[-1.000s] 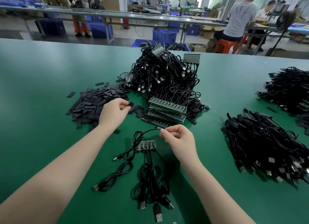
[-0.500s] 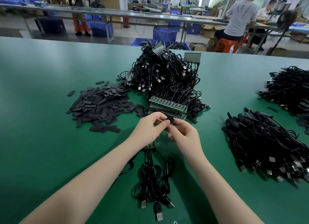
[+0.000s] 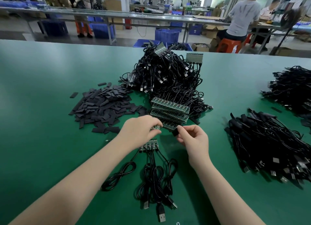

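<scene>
The left hand (image 3: 141, 129), just below the middle of the frame, curls its fingers and thumb round a small green circuit board (image 3: 155, 127), of which only a pale edge shows at the fingertips. Just right of it, the right hand (image 3: 193, 140) pinches a short black flat sleeve (image 3: 175, 132) between thumb and forefinger, its other fingers loosely bent. Sleeve and board are close together; I cannot tell whether they touch. Any print on the board is too small to read. Both forearms rise from the bottom corners, with the backs of the hands toward the camera. Directly below the hands lies a short green board strip (image 3: 149, 145) with black USB cables (image 3: 156, 182) trailing toward the bottom edge. Left of centre is a heap of black flat sleeves (image 3: 102, 107). Above the hands, stacked green board strips (image 3: 170, 110) lean against a tangled cable mound (image 3: 168, 80). At right is a pile of sleeved cables (image 3: 269, 145), all on the green table (image 3: 42, 82)
</scene>
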`<state>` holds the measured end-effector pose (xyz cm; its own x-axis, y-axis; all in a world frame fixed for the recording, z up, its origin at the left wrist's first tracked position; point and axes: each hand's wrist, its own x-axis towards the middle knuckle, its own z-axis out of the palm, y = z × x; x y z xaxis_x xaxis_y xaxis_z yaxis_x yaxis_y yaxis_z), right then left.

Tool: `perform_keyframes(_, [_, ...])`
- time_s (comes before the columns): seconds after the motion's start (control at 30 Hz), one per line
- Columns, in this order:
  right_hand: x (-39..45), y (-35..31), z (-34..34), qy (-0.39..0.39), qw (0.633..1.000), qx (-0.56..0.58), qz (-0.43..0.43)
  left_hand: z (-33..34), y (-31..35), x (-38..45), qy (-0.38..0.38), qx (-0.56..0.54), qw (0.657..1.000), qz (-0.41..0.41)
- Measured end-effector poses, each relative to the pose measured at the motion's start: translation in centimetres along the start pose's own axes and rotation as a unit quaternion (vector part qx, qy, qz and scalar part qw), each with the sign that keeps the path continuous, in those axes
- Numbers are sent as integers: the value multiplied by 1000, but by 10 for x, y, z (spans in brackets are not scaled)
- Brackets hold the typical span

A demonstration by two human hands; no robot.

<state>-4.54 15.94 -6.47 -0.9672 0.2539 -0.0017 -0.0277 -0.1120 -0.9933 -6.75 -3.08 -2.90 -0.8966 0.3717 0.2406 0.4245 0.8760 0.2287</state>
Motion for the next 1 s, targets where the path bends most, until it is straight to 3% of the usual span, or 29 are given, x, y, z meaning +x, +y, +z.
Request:
perform_keyframes(0.17, [-1,11,1,-22,998,-51,-12,32,19,-18,68,-24,994,-84])
perform_keyframes(0.3, [-3,15,1,-25,995,-83,-40,47,32,-27,121,-165,970,-134])
perform_keyframes(0.43, [-8,18,0,-50,995,-72,-52,49,34,-32,123,-221,961,-116])
perform_keyframes(1.0, [-11,14,-1,-49,994,-80,-51,49,39,-36,119,-206,961,-141])
